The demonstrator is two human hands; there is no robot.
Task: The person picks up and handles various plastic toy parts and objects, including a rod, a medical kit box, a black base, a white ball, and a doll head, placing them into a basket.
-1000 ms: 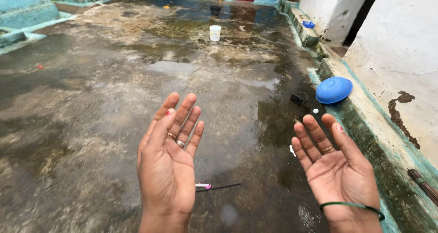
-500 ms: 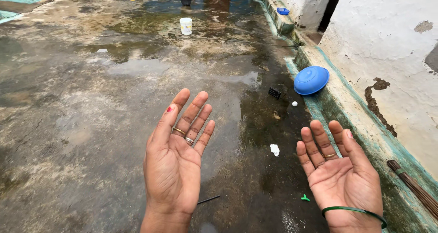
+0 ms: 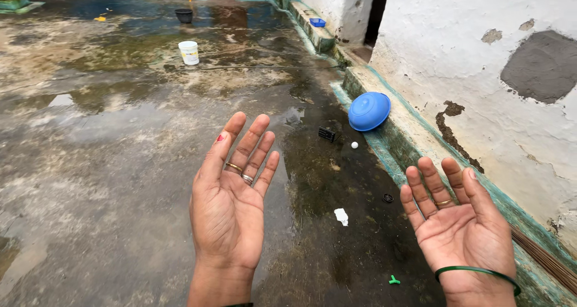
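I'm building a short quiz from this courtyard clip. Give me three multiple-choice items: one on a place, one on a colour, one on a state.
1. Where does the round blue plastic lid lie?
A. against the ledge by the white wall
B. beside the white bucket
C. in the right hand

2. What colour is the thin bangle on the right wrist?
A. red
B. green
C. yellow

3. How are the left hand and right hand?
A. fists
B. gripping a broom
C. open, palms up, empty

Answers: A, it leans on the ledge; B, green band; C, fingers spread, nothing held.
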